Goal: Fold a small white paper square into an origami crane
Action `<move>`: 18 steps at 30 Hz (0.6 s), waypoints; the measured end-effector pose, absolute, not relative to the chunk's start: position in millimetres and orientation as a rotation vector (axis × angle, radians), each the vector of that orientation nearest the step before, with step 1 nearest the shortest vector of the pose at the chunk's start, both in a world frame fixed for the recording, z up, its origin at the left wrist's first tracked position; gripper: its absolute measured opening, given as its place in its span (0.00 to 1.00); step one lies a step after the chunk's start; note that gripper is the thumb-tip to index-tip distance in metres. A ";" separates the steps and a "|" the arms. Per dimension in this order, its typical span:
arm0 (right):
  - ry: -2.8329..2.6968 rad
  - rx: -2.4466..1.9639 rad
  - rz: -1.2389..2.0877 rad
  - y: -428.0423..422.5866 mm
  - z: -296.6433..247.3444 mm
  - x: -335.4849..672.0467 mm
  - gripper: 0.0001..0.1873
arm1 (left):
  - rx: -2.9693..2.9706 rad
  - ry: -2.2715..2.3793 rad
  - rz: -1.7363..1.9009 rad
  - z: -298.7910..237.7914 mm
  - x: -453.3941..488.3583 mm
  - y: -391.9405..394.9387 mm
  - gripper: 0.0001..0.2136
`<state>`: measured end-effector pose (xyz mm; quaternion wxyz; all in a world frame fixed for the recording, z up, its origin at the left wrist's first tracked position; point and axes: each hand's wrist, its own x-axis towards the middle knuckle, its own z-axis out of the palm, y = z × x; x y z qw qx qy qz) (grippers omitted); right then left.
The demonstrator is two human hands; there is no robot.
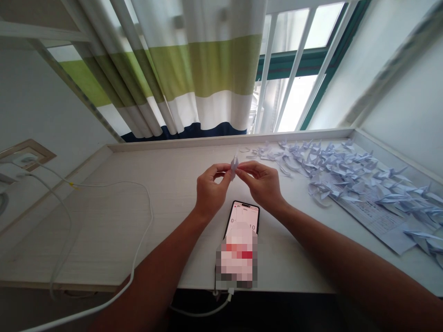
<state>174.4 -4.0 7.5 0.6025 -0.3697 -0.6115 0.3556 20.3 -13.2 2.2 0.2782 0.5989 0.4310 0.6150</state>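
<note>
**Two hands, one small paper fold**

While both hands meet above the middle of the desk, a small pale blue piece of folded paper (234,166) sits pinched between them. The left hand (209,191) has its thumb and forefinger closed on the paper's left side, and the right hand (263,183) has its fingertips closed on the right side, so the paper stands upright in the narrow space between the two grips, lifted clear of the desk (138,216) (its exact shape is too small to make out). Both forearms reach in from the near edge.

Just below the hands, flat on the desk, lies a phone (241,230) with its screen lit; the lower part of the screen is blurred. A white cable (138,258) is plugged in at the phone's near end, loops across the left half of the desk and runs up toward a wall socket (24,159) at the far left.

To the right, well apart from the hands, a large spread of folded paper cranes (346,173) in the same pale blue covers the desk's right side, some lying on a printed sheet (377,219). Behind the desk hangs a striped curtain (204,69) in white, green and dark blue, with a barred window (301,69) beside it.
</note>
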 end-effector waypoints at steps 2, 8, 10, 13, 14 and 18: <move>-1.430 -0.867 0.795 -2.9 5.4 174.0 0.16 | 1.571 1.153 1.626 2.1 20.4 -12.7 0.08; -1.407 -0.838 0.760 -3.7 5.3 173.1 0.13 | 1.456 1.116 1.649 3.0 21.9 -13.2 0.09; -1.387 -0.813 0.767 -4.4 6.6 172.7 0.13 | 1.394 1.073 1.677 4.0 22.6 -12.9 0.11; -1.381 -0.792 0.800 -3.4 6.9 172.5 0.13 | 1.309 1.027 1.660 6.4 21.8 -11.7 0.14; -1.383 -0.788 0.816 -2.5 6.5 172.7 0.13 | 1.286 1.022 1.641 7.3 20.9 -11.2 0.15; -1.388 -0.778 0.876 2.0 4.5 174.7 0.15 | 1.217 1.010 1.520 10.7 14.9 -9.1 0.19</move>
